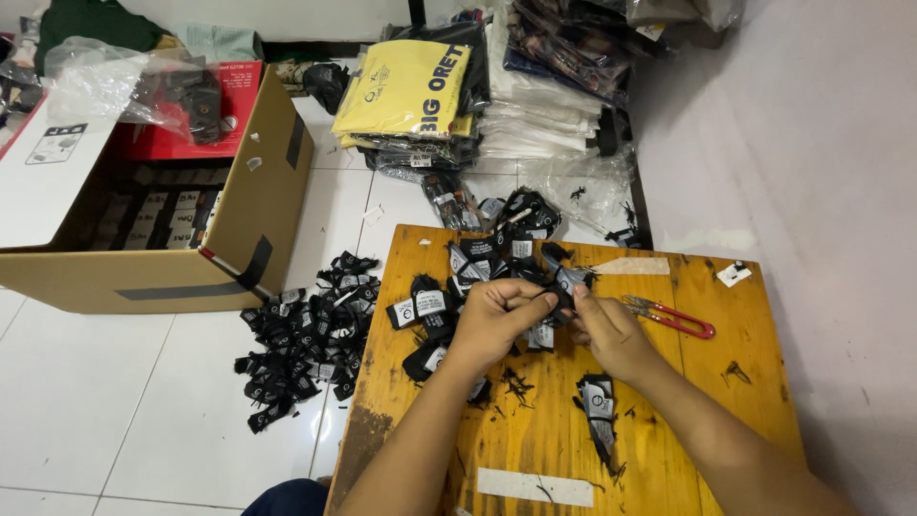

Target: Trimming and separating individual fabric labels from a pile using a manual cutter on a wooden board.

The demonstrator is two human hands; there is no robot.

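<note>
Both hands met above the desk [573,449]: my left hand [492,320] and right hand [607,330] each had fingers pinching one black label [559,298] between them. Snips [669,315] lay just right of my fingers. Best done, I judged, gripping near the label's edges.

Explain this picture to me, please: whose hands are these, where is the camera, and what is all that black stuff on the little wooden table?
There is no machine here. The one picture comes from a camera worn on a person's head, looking down at their own bare hands. The left hand and right hand meet over a low wooden table and together pinch a small black fabric label. More black labels lie heaped on the table, a short stack sits near the right forearm, and red-handled snips rest to the right. On the tiled floor lie another label pile, an open cardboard box and folded garments.
</note>
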